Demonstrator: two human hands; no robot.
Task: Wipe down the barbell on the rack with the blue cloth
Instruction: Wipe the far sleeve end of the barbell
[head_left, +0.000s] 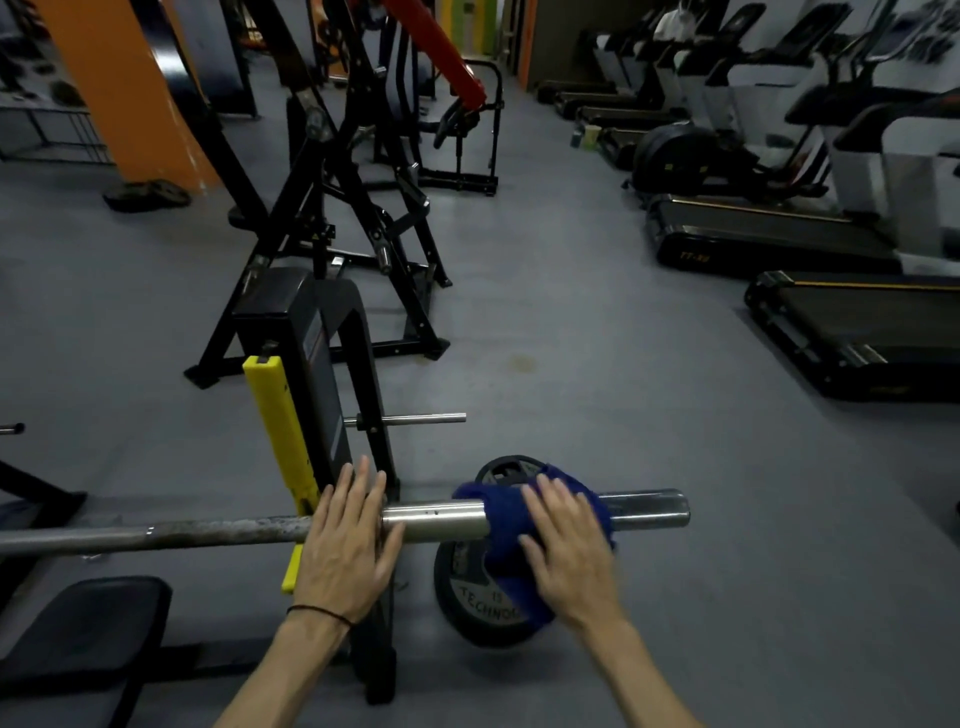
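The barbell is lying across the rack, its shiny sleeve sticking out past the black upright with the yellow guard toward the rack's right side. The blue cloth is draping over that sleeve, between the collar and the bare end of the bar. The right hand is lying flat on the cloth with straight fingers, pressing it against the steel rather than gripping it. The left hand is resting on the bar right at the collar, just beside the upright, fingers extended and grasping nothing. A black weight plate is sitting on the grey floor beneath the sleeve, partly hidden by the cloth. A padded bench is showing at the lower left, and treadmills are lining the far right wall.
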